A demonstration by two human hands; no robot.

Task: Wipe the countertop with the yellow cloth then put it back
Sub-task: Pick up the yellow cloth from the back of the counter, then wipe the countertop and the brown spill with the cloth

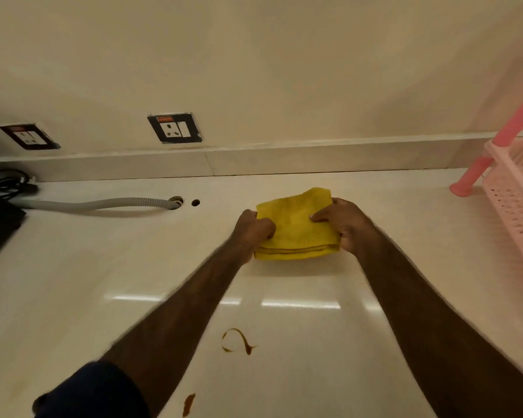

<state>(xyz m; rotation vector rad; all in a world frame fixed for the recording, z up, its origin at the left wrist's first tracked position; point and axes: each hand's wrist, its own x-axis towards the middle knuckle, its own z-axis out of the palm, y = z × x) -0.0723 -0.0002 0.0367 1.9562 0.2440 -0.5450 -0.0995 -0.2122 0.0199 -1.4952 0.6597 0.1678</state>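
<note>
A folded yellow cloth (pixel 296 227) lies on the pale glossy countertop (pixel 133 267) near the back wall. My left hand (pixel 252 229) grips the cloth's left edge with curled fingers. My right hand (pixel 343 220) holds the right edge, fingers laid over the top. A brown curved smear (pixel 237 342) marks the counter between my forearms, and a second brown smear (pixel 188 404) sits near the bottom edge.
A pink plastic rack (pixel 514 188) stands at the right. A grey corrugated hose (pixel 103 203) runs into a hole in the counter, beside a small hole (pixel 195 202). A black appliance with cables (pixel 0 206) sits at the left. Two wall sockets (pixel 174 128) are above.
</note>
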